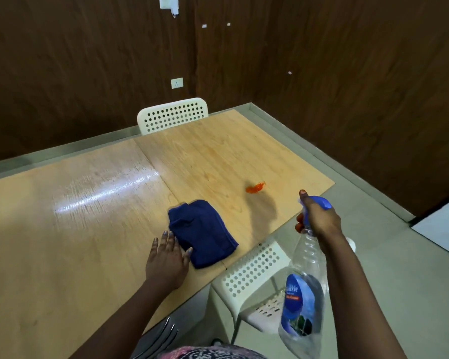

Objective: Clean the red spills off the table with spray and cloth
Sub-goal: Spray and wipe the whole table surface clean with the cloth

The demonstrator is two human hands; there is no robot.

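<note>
Right hand (319, 218) grips the blue trigger head of a clear spray bottle (305, 288), fingers curled round the neck, one finger extended along the top of the nozzle. Bottle hangs below the hand off the table's near edge, blue label facing the camera, body slightly blurred.

Left hand (167, 260) lies flat on the wooden table (75, 229), fingers straight and a little spread, thumb touching the near-left edge of a folded navy cloth (201, 231). Cloth sits just beyond and to the right of that hand, flat on the tabletop.

Red spill (255, 188): one small orange-red smear on the table, ahead of the right hand and to its left, beyond the cloth and apart from it. The hand's shadow falls on the wood between spill and bottle.

Below the right forearm, a white perforated chair (252, 273) tucked at the table's near side. A second white perforated chair (173, 115) stands at the far edge, well beyond both hands. Dark wood-panel wall (88, 60) behind, with a white socket plate (177, 83).
</note>
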